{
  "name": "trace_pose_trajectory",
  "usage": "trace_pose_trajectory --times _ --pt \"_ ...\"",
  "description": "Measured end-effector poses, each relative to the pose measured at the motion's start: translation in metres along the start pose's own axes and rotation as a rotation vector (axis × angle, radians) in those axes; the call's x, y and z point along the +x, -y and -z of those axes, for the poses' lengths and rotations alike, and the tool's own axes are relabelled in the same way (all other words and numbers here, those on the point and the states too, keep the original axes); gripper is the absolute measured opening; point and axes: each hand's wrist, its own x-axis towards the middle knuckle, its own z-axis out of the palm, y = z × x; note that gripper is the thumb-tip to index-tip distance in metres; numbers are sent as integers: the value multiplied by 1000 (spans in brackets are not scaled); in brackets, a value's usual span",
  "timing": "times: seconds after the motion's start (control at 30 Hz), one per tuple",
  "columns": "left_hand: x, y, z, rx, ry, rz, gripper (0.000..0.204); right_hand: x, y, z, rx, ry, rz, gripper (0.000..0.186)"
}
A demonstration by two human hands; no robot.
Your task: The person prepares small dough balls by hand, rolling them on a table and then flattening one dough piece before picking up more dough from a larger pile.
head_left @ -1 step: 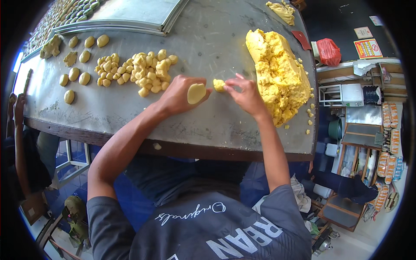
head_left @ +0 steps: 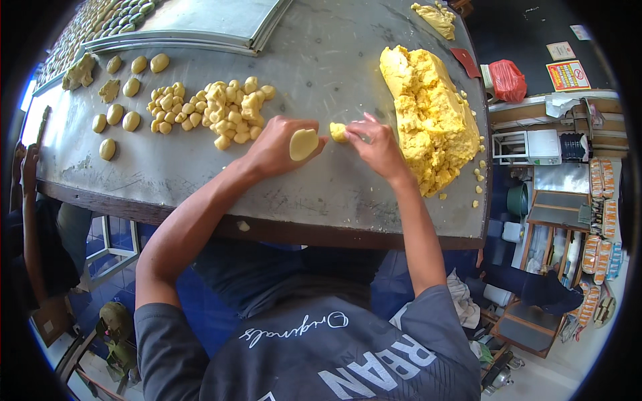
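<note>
My left hand (head_left: 279, 142) is curled, with a flat pale dough disc (head_left: 303, 145) lying over its thumb side. Just right of it, my right hand (head_left: 376, 146) pinches at a small yellow crumbly lump (head_left: 338, 132) above the metal tabletop. Close by on the right rises a big yellow crumbly mass (head_left: 435, 120), dug out along its middle. Small dough balls (head_left: 234, 110) are heaped left of my left hand, beside a second pile of little balls (head_left: 167, 107). Farther left, several smooth rounded dough balls (head_left: 131, 121) sit spaced apart.
The metal tabletop (head_left: 321, 194) ends at a dark front edge near my body. A metal tray (head_left: 200, 27) lies at the back left, beside rows of shaped pieces (head_left: 100, 30). A red scraper (head_left: 465, 62) rests behind the yellow mass. Another person's arms (head_left: 28, 177) show at far left.
</note>
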Motion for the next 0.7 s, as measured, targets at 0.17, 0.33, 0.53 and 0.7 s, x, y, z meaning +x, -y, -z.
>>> trace_pose_trajectory --times 0.17,0.33,0.53,0.7 --pt "-1 3 -1 -4 -17 -20 33 -4 1 -22 -223 -23 162 26" --pt "-2 3 0 4 -8 -27 32 -9 5 -28 -188 -60 98 36" --pt "-1 0 -1 3 3 -19 32 -3 -10 -41 34 -146 -181 66" --pt "-1 -2 3 15 19 35 30 3 -19 -46 -5 -31 -269 81"
